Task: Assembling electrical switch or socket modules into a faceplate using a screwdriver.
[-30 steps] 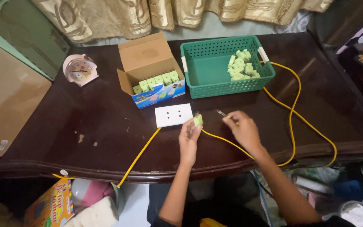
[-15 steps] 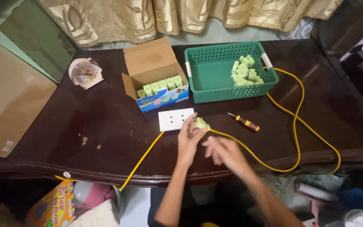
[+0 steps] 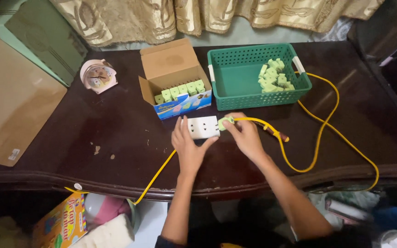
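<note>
So the person has both hands down on a dark wooden table [image 3: 60, 133], working around a white socket block [image 3: 203, 127] that lies flat near the middle. The left hand [image 3: 188, 146] rests against the near left side of the block, fingers spread a bit, with one fingertip touching its near right corner. The right hand [image 3: 246, 136] is just right of the block and pinches a small green plug [image 3: 225, 121] between thumb and fingers, holding it right at the block's right end; can't really tell if it's pushed in. A yellow cable [image 3: 320, 133] runs right from the plug, loops wide across the right side of the table and drops over the near edge, and another yellow stretch leaves under the left hand toward the near left. A screwdriver [image 3: 277, 134] with a red and yellow handle lies just right of the right hand, under the cable. Farther back there's an open cardboard box [image 3: 173, 69] with a row of green plugs, and right of it a green basket [image 3: 235, 78] with a loose pile of more. A pink clock [image 3: 98, 76] lies far left.
</note>
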